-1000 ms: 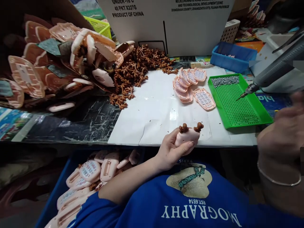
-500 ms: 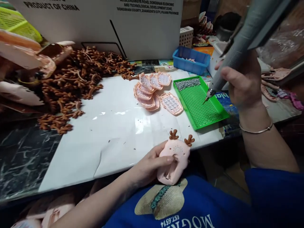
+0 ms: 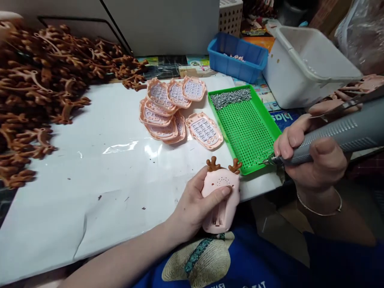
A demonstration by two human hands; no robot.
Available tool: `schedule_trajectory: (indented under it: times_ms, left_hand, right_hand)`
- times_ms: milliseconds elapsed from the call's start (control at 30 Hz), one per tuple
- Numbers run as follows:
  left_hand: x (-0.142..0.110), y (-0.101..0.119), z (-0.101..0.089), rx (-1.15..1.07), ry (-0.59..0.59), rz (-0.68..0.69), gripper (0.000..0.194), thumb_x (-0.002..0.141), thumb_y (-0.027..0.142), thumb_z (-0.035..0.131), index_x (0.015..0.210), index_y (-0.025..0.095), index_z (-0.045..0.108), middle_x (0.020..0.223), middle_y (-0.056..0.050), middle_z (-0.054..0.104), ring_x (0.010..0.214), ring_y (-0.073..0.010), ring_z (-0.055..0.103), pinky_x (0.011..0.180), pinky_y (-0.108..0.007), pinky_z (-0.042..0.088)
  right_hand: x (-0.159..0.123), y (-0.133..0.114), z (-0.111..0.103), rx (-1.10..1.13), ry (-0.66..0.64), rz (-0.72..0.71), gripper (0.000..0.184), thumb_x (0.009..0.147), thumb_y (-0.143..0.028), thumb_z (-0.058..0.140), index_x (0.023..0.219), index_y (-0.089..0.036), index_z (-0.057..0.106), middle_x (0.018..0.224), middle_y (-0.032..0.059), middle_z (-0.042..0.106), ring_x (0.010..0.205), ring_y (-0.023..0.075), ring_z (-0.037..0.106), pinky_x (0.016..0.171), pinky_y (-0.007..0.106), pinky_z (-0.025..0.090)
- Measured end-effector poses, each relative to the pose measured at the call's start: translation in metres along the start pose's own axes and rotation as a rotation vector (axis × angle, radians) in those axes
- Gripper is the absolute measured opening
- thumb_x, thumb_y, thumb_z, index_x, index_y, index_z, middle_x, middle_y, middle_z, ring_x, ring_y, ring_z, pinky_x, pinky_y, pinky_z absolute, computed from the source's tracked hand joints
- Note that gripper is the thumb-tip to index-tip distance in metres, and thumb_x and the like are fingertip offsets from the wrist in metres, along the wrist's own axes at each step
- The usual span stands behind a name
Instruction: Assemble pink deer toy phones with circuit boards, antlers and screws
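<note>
My left hand [image 3: 195, 202] is closed around a pink plastic toy phone casing [image 3: 226, 208] with brown antlers [image 3: 213, 164] on top, its thumb lying across the back. Small holes and an open battery slot show on that face. In my right hand [image 3: 318, 164] is a grey electric screwdriver [image 3: 336, 132], tilted almost level, with its tip over the near right corner of a green perforated tray [image 3: 249, 132]. A heap of small silver screws [image 3: 229, 98] fills the tray's far end. Whether a screw sits on the tip is too small to tell.
Several pink front panels with keypads [image 3: 159, 116] lie stacked left of the tray, one apart [image 3: 205, 131]. Brown antler pieces [image 3: 45, 80] are heaped at the left. A blue bin [image 3: 237, 60] and a white tub [image 3: 309, 64] stand behind the tray.
My right hand has lowered the screwdriver from above the tray to its near corner, tipping it flatter. My left thumb has shifted up the casing. The view has turned downward and right.
</note>
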State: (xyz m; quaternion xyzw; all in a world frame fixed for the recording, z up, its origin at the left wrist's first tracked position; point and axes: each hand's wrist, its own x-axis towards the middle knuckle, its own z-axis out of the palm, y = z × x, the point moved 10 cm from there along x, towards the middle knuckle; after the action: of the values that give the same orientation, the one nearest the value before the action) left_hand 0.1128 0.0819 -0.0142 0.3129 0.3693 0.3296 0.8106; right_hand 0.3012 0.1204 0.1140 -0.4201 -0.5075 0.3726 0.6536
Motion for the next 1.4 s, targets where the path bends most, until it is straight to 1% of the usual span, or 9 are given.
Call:
schedule_trajectory:
  times_ms: [200,567,667,833,933,1033,1133,1300,1400]
  left_hand:
    - [0.003,0.001,-0.004,-0.009,0.065,-0.035,0.033,0.080,0.029,0.079,0.109,0.021,0.064,0.095,-0.002,0.074,0.079,-0.0145,0.068,0.073,-0.025,0.056]
    - [0.007,0.001,-0.005,-0.017,0.066,-0.038,0.037,0.078,0.032,0.079,0.108,0.020,0.062,0.094,-0.003,0.072,0.078,-0.0155,0.068,0.072,-0.026,0.056]
    - [0.009,0.001,-0.005,-0.015,0.054,-0.033,0.035,0.078,0.033,0.079,0.105,0.019,0.061,0.092,-0.003,0.071,0.077,-0.0154,0.067,0.072,-0.027,0.055]
    - [0.010,0.001,0.001,-0.061,0.014,-0.016,0.035,0.078,0.031,0.076,0.105,0.019,0.059,0.088,-0.001,0.069,0.073,-0.0147,0.066,0.070,-0.027,0.055]
    - [0.010,0.003,0.002,-0.075,0.024,0.012,0.037,0.076,0.030,0.078,0.105,0.019,0.058,0.087,0.000,0.069,0.072,-0.0143,0.065,0.069,-0.026,0.055]
    - [0.011,0.003,0.003,-0.075,0.023,0.031,0.037,0.076,0.031,0.078,0.105,0.019,0.058,0.089,-0.001,0.069,0.075,-0.0142,0.065,0.071,-0.027,0.054]
    - [0.012,0.004,0.003,-0.073,0.026,0.048,0.038,0.075,0.031,0.079,0.105,0.019,0.059,0.091,0.000,0.068,0.078,-0.0141,0.064,0.073,-0.026,0.053]
    - [0.013,0.004,0.002,-0.091,0.034,0.050,0.039,0.073,0.031,0.080,0.104,0.019,0.059,0.090,0.000,0.068,0.076,-0.0149,0.064,0.075,-0.029,0.053]
    - [0.013,0.004,0.003,-0.091,0.027,0.051,0.040,0.073,0.031,0.080,0.105,0.019,0.058,0.090,0.000,0.068,0.076,-0.0146,0.063,0.074,-0.029,0.053]
  right_hand:
    - [-0.004,0.009,0.004,-0.217,-0.045,-0.043,0.040,0.080,-0.063,0.065,0.104,-0.035,0.048,0.064,-0.0041,0.044,0.043,0.0142,0.043,0.042,0.033,0.040]
    - [-0.012,0.016,0.010,-0.352,-0.033,-0.051,0.044,0.083,-0.072,0.055,0.108,-0.037,0.044,0.063,-0.0033,0.046,0.044,0.0164,0.047,0.044,0.035,0.041]
    - [-0.011,0.016,0.011,-0.305,-0.004,-0.043,0.043,0.081,-0.068,0.061,0.107,-0.037,0.046,0.063,-0.0036,0.047,0.045,0.0166,0.046,0.045,0.036,0.042]
    - [-0.001,-0.015,0.020,-0.240,0.054,-0.088,0.042,0.077,-0.064,0.066,0.101,-0.035,0.048,0.060,-0.0052,0.040,0.042,0.0154,0.040,0.040,0.034,0.036]
    - [0.002,-0.042,0.034,-0.194,0.008,-0.127,0.040,0.075,-0.065,0.071,0.095,-0.036,0.051,0.060,-0.0059,0.040,0.039,0.0134,0.035,0.037,0.034,0.035]
    - [-0.004,-0.057,0.053,-0.327,-0.102,-0.211,0.039,0.086,-0.073,0.052,0.104,-0.039,0.054,0.062,-0.0045,0.047,0.040,0.0128,0.042,0.041,0.035,0.039]
    - [-0.013,-0.052,0.065,-0.412,-0.157,-0.274,0.045,0.090,-0.075,0.040,0.118,-0.041,0.051,0.066,-0.0039,0.052,0.043,0.0119,0.047,0.044,0.034,0.040]
    - [-0.013,-0.039,0.062,-0.228,-0.089,-0.211,0.041,0.084,-0.071,0.057,0.109,-0.038,0.052,0.066,-0.0047,0.046,0.039,0.0113,0.040,0.038,0.032,0.038]
    - [-0.011,-0.040,0.067,-0.035,-0.097,-0.164,0.039,0.078,-0.059,0.073,0.103,-0.036,0.053,0.064,-0.0067,0.045,0.039,0.0118,0.041,0.036,0.032,0.038]
